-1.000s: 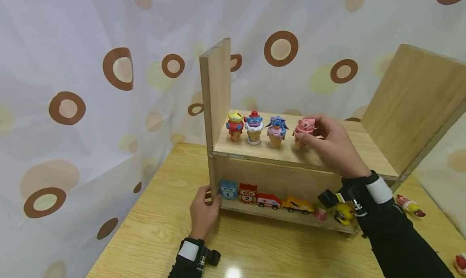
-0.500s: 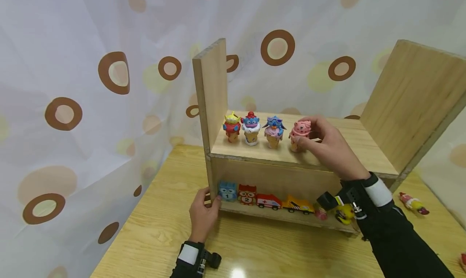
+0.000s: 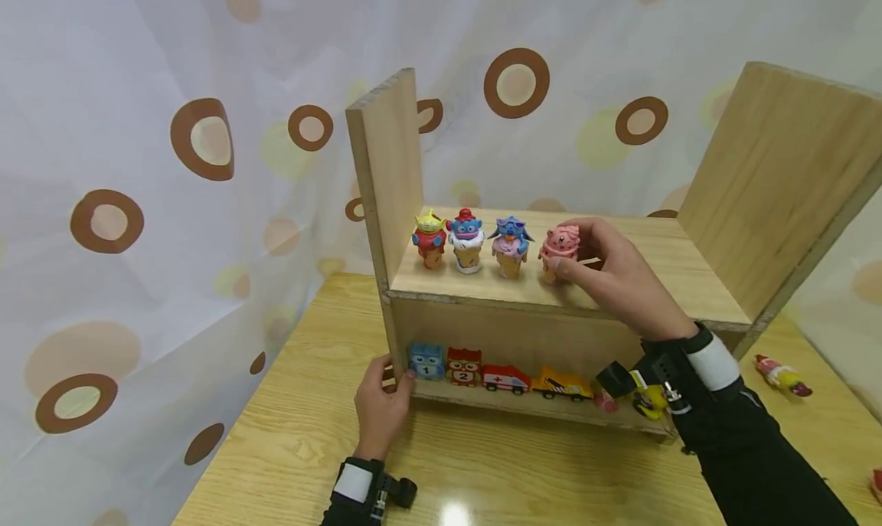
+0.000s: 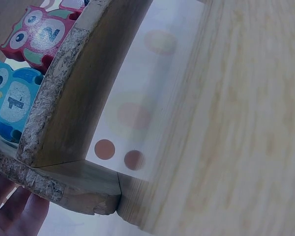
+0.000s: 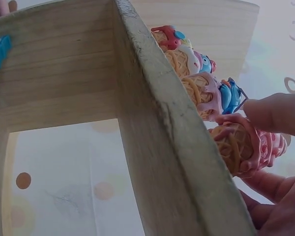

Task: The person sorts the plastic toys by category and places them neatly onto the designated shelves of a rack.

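Observation:
In the head view my right hand (image 3: 623,285) pinches a pink ice-cream-cone figurine (image 3: 560,252) between thumb and fingers, upright at the upper shelf board. To its left a blue-eared cone figurine (image 3: 510,246), a red-hatted blue cone figurine (image 3: 466,243) and a yellow-headed cone figurine (image 3: 430,240) stand in a row. My left hand (image 3: 381,407) grips the left side panel of the wooden shelf (image 3: 382,181) low down, thumb in front. In the left wrist view, fingertips (image 4: 32,214) show round the panel. The right wrist view shows the pink figurine (image 5: 243,147) from below.
On the lower shelf stand a blue owl block (image 3: 426,361), a red owl block (image 3: 464,367), a toy ambulance (image 3: 506,379), a yellow toy truck (image 3: 563,386) and a yellow figure (image 3: 650,401) partly hidden by the right wrist. Another figurine (image 3: 782,376) lies on the table to the right.
The whole scene has drifted slightly left in the head view. Both hands keep their holds. The pink figurine sits slightly closer to the blue-eared one than a second ago.

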`<action>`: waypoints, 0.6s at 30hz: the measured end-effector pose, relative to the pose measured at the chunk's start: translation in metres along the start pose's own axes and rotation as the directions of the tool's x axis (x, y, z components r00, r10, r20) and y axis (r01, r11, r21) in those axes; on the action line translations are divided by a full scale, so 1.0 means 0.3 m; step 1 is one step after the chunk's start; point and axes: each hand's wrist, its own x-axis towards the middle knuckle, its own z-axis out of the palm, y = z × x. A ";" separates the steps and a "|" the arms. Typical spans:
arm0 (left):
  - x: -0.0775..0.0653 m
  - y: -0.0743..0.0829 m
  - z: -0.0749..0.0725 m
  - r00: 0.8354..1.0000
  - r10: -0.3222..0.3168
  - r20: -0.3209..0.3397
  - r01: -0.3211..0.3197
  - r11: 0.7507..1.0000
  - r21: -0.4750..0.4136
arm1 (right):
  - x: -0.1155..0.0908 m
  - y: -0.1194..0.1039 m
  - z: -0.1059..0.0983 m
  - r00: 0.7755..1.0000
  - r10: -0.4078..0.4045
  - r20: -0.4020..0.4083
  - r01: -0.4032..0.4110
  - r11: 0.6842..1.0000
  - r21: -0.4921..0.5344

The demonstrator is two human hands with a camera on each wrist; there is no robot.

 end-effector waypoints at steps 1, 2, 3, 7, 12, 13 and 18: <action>0.000 0.001 -0.001 1.000 0.001 0.001 -0.001 1.000 0.000 | -0.002 0.001 0.000 1.000 -0.001 -0.004 0.001 1.000 0.001; 0.000 0.003 -0.001 1.000 0.001 0.001 -0.001 1.000 0.000 | -0.005 0.001 0.001 1.000 -0.003 -0.012 0.003 1.000 0.005; 0.000 0.004 -0.002 1.000 -0.002 0.003 0.002 1.000 0.001 | -0.009 0.002 0.002 1.000 -0.008 -0.030 0.009 1.000 0.007; 0.000 0.007 -0.004 1.000 -0.011 0.011 0.011 1.000 -0.004 | -0.041 0.000 0.011 0.966 -0.087 -0.244 0.096 0.995 0.025; -0.006 0.001 -0.002 1.000 -0.005 0.012 0.005 1.000 0.003 | -0.103 -0.012 -0.004 0.740 -0.270 -0.615 0.359 0.933 0.021; -0.006 0.000 -0.001 1.000 -0.004 0.011 0.004 1.000 0.003 | -0.115 -0.019 -0.015 0.685 -0.299 -0.664 0.420 0.907 0.025; -0.002 0.004 0.001 1.000 -0.008 0.010 0.008 1.000 -0.006 | -0.177 -0.047 -0.101 0.481 -0.391 -0.785 0.653 0.757 0.024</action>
